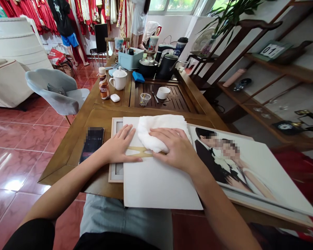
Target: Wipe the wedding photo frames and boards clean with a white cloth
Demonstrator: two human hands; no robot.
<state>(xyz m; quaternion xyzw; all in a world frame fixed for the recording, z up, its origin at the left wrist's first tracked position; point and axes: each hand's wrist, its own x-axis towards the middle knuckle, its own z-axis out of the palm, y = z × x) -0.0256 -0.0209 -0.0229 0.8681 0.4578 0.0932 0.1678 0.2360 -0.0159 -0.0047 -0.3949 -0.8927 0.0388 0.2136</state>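
A white board (156, 180) lies on a picture frame (115, 152) at the near edge of the wooden table (75, 139). My left hand (118, 146) lies flat on the board's left part, fingers stretched out. My right hand (174, 146) presses down on a folded white towel (159, 130) that rests on the board's far end, fingers spread over the cloth. A tan strip (142, 151) shows on the board between my hands.
A large printed photo of two people (250, 170) lies to the right. A black phone (92, 143) sits to the left. Farther back are a tea tray (172, 99), white cup (163, 92), teapot (118, 79), bottle (103, 83), kettles (167, 66). Grey chair (58, 90) at left.
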